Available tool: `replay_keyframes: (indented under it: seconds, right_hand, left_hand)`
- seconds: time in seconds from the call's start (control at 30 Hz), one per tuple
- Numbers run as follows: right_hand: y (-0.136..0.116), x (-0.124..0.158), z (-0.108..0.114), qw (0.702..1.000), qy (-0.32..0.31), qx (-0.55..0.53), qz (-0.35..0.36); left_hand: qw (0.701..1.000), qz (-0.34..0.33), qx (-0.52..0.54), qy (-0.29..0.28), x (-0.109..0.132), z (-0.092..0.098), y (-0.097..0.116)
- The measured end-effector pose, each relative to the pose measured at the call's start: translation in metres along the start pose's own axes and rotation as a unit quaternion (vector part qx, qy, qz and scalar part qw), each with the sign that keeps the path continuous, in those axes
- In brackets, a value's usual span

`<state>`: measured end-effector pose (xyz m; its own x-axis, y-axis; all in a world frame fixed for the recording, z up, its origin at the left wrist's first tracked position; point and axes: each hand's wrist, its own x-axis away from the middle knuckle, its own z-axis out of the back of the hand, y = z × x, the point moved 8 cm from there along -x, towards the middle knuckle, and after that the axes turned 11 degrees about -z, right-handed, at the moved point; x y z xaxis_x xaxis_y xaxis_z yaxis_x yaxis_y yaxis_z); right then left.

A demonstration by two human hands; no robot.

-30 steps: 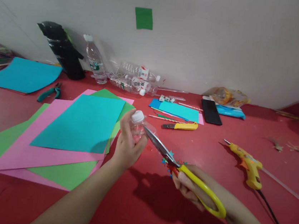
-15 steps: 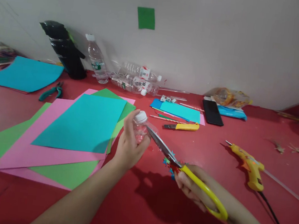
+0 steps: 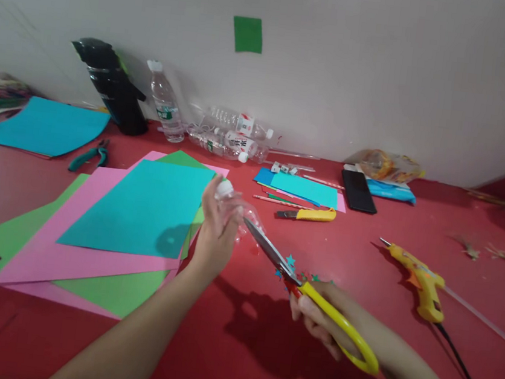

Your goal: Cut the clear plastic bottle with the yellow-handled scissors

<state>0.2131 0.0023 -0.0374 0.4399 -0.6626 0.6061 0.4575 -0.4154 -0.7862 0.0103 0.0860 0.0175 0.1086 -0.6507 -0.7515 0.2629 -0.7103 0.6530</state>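
Note:
My left hand [image 3: 217, 234] grips a clear plastic bottle piece [image 3: 252, 214] by its neck, the white cap tilted up to the left. In my right hand [image 3: 325, 310] are scissors [image 3: 268, 249] with yellow handles, the blades pointing up and left. Their tips are at the clear plastic, beside my left fingers; whether they touch it is hard to tell. Small coloured stars [image 3: 290, 259] lie on the red table [image 3: 224, 356] under and behind the scissors.
Coloured paper sheets [image 3: 141, 207] and pliers [image 3: 90, 156] are at left. Along the wall are a black flask [image 3: 113, 88] and clear bottles [image 3: 166, 106]. A yellow cutter [image 3: 316, 215], phone [image 3: 359, 190] and corded glue gun [image 3: 416, 275] lie right.
My left hand has tipped the bottle piece, so its cap now leans further left and its clear body shows more on the right. The scissors have shifted slightly left.

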Motion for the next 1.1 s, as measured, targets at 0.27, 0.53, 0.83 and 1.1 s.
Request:
replay_keyframes:
  seconds: [0.27,0.53,0.83,1.1]
  right_hand:
    - [0.004,-0.006,0.017,0.999,0.046,0.016,-0.007]
    - [0.004,-0.006,0.019,0.998,0.054,0.024,-0.001]
    - [0.000,-0.005,0.018,0.998,0.049,0.030,-0.005]
    - [-0.007,0.000,0.018,0.993,0.041,0.103,0.048]
  left_hand:
    - [0.955,0.192,0.224,0.032,0.006,-0.002,-0.024]
    - [0.937,0.228,0.258,0.055,0.008,-0.006,-0.029]
    - [0.921,0.273,0.261,0.092,0.011,-0.006,-0.029]
    - [0.909,0.305,0.238,0.158,0.012,0.001,-0.033]
